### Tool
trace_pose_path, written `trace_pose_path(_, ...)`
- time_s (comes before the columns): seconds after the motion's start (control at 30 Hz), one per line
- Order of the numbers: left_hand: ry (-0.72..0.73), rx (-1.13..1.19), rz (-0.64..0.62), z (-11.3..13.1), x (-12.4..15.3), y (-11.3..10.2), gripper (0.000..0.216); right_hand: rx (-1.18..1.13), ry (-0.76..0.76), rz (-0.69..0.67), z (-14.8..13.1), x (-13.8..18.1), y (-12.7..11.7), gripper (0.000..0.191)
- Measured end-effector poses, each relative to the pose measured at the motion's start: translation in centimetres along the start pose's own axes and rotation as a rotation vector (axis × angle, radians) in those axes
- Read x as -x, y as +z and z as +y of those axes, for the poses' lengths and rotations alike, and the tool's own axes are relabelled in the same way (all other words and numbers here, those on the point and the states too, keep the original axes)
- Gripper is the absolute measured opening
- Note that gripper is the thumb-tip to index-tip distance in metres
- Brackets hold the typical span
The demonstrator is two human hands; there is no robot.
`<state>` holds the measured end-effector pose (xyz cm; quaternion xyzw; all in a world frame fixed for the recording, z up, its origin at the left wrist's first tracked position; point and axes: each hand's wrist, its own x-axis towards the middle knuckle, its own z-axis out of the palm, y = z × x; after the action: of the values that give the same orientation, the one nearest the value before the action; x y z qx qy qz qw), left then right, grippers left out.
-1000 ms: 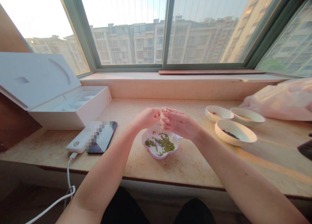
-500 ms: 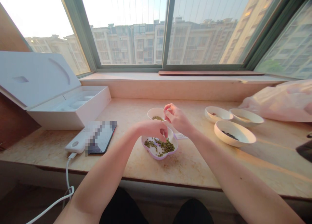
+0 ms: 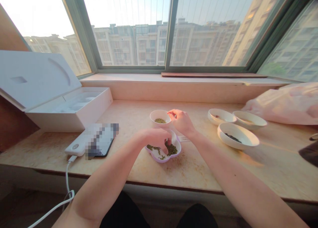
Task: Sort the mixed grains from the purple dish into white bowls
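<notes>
My left hand (image 3: 157, 137) reaches down into a white, purple-rimmed dish (image 3: 162, 159), its fingertips bunched together among the green mung beans (image 3: 172, 150). Part of the dish is hidden beneath that hand. Just behind stands a round white bowl (image 3: 155, 114) with more mung beans (image 3: 160, 121) at its bottom. At the right side of this bowl's rim, my right hand (image 3: 182, 120) has its thumb and fingers closed in a pinch; what lies between them is too small to tell.
Three white bowls stand to the right; the nearest bowl (image 3: 238, 139) holds dark pieces. A pale plastic bag (image 3: 288, 104) lies behind them. On the left are an open white box (image 3: 91, 109), a phone (image 3: 105, 148) and a white power bank (image 3: 76, 145) with its cable (image 3: 67, 175).
My right hand has come down slightly, to the right side of the white bowl's rim. My left fingers have pushed deeper into the beans, and more of the white bowl now shows.
</notes>
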<state>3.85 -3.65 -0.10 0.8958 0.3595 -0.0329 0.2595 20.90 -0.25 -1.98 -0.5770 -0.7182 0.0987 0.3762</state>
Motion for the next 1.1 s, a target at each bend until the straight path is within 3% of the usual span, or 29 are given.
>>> trace_pose_path(0.23,0.069,0.222,0.2,-0.9,-0.6,1.0,0.022,-0.034,0.049,0.002,-0.2,0.4,-0.3,0.021)
trace_pose_path(0.5,-0.019,0.023,0.014,0.5,-0.2,0.5,0.01,-0.034,0.038,0.008,-0.6,0.6,-0.6,0.02)
trace_pose_path(0.67,-0.004,-0.043,-0.029,1.0,0.2,-0.5,0.008,-0.038,0.028,0.005,-0.3,0.6,-0.6,0.022)
trace_pose_path(0.93,0.105,0.083,-0.028,0.6,0.8,-1.9,0.004,-0.005,0.054,-0.022,-0.3,0.4,-0.6,0.023)
trace_pose_path(1.1,0.185,0.309,-0.018,0.3,0.9,-2.5,0.009,0.011,0.015,-0.03,-0.1,0.4,-0.5,0.027)
